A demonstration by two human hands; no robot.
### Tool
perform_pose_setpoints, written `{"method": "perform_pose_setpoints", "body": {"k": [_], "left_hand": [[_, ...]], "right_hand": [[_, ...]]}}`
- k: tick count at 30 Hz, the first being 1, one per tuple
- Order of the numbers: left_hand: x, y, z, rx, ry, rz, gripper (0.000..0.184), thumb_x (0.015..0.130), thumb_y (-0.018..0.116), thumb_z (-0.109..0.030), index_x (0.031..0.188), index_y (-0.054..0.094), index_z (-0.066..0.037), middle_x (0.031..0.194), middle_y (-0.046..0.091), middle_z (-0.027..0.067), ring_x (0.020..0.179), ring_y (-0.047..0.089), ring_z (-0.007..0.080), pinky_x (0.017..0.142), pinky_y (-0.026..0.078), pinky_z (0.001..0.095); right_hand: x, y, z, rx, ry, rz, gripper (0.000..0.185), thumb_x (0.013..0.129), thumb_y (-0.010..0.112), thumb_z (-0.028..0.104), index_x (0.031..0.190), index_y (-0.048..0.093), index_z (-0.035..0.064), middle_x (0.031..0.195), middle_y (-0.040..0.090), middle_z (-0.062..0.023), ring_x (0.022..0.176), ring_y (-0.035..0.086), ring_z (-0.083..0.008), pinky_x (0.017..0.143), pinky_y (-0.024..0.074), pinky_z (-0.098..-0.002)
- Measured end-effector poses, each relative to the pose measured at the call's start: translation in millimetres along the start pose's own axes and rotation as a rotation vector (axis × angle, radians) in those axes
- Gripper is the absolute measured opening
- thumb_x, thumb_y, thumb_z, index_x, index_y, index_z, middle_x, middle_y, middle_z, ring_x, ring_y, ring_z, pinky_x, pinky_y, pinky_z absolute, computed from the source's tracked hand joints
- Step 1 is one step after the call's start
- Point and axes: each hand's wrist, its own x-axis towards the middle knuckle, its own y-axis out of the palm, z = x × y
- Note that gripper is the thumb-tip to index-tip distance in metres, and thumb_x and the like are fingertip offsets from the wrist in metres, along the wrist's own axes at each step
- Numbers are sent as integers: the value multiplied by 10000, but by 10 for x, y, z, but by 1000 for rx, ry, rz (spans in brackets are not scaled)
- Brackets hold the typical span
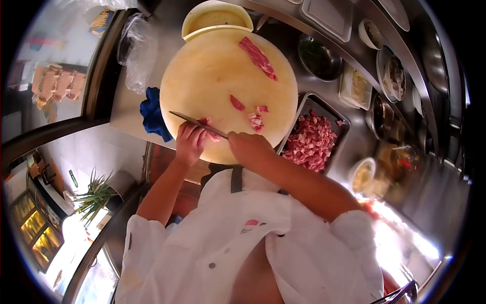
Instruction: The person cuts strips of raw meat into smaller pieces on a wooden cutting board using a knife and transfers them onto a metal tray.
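Observation:
My right hand (248,148) grips the handle of a knife (198,123), whose blade points to the upper left across the near edge of a round cutting board (202,71). Beside the blade, my left hand (190,143) has its fingers curled down on a piece of raw red meat (211,136), partly hidden by the hand and knife. Small cut bits of meat (256,121) and a thin slice (237,103) lie to the right of the blade. A longer strip of meat (258,58) rests near the board's far right.
A metal tray (346,130) of diced meat (313,139) stands right of the board. Behind the board is a cream half-round container (216,19). A blue cloth (155,115) and a clear plastic bag (137,53) lie at left. Bowls (320,57) and shelves line the right.

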Motion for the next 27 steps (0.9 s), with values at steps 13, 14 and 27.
{"method": "perform_pose_setpoints", "body": {"k": [13,14,27], "left_hand": [[-61,2,-23,0,-63,-35,239,914,747,-106,1140,675,-82,1149,655,133,1095,607,383,968,494,503],[-80,7,-15,-6,-99,-47,264,904,751,-108,1154,668,-82,1162,650,140,1105,602,388,972,487,510],[499,-339,23,-31,39,524,374,760,828,-78,1070,619,-84,1137,659,119,1140,624,366,1015,483,499]], "right_hand": [[-600,-43,-662,-118,70,112,164,1033,536,184,1111,592,51,975,728,-188,873,745,-413,746,609,-534],[-709,-37,-734,-108,101,85,187,1045,538,216,1130,616,69,989,735,-172,880,743,-402,758,606,-530],[-1105,179,-884,308,210,-353,276,1061,613,307,1095,671,39,832,707,-225,810,709,-435,700,567,-516]]}}
